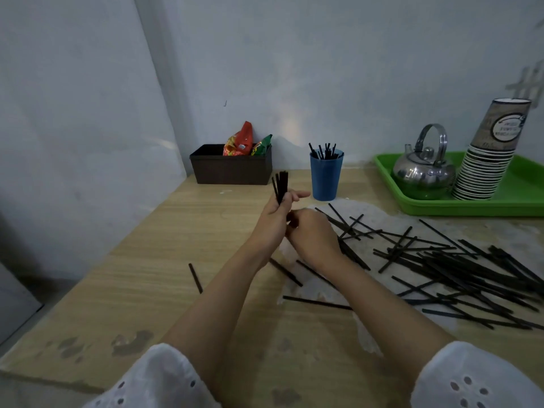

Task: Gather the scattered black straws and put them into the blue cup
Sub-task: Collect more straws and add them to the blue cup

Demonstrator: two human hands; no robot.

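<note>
My left hand (275, 214) grips a small upright bundle of black straws (281, 185) above the table's middle. My right hand (313, 235) is curled against the lower end of that bundle, touching it just below the left hand; its fingertips are hidden. The blue cup (326, 178) stands behind the hands near the wall with several straws (323, 151) sticking out of it. A big pile of scattered black straws (459, 269) lies to the right of my hands. Single straws lie nearer me, such as one on the left (195, 278) and another in front (316, 302).
A dark brown box (231, 169) with snack packets stands at the back left. A green tray (527, 198) at the back right carries a metal kettle (424, 172) and a stack of paper cups (488, 160). The wooden table (147, 260) ends at the left against a wall.
</note>
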